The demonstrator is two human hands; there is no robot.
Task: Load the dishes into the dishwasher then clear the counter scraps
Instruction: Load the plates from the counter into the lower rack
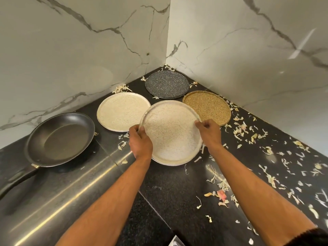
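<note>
Left hand (pixel 141 142): grip closed on the left rim of the pale speckled plate (pixel 171 133).
Right hand (pixel 209 133): grip pinching that plate's right rim.
Pale speckled plate: tilted, seemingly lifted off the bench (pixel 159 189).
Other plates: 3 on the bench, cream plate (pixel 122 110), tan plate (pixel 207 106), dark plate (pixel 166 84).
Frying pan (pixel 60 139): far left.
Scraps (pixel 245 130): strewn mostly right.

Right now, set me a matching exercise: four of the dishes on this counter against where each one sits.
Things:
1. frying pan
2. dark speckled plate
3. brown plate
4. pale speckled plate

Places:
A. gripped at its rim by both hands
B. deepest in the wall corner
C. far left, handle toward the camera
D. by the right wall

Pairs: 1-C, 2-B, 3-D, 4-A
</note>
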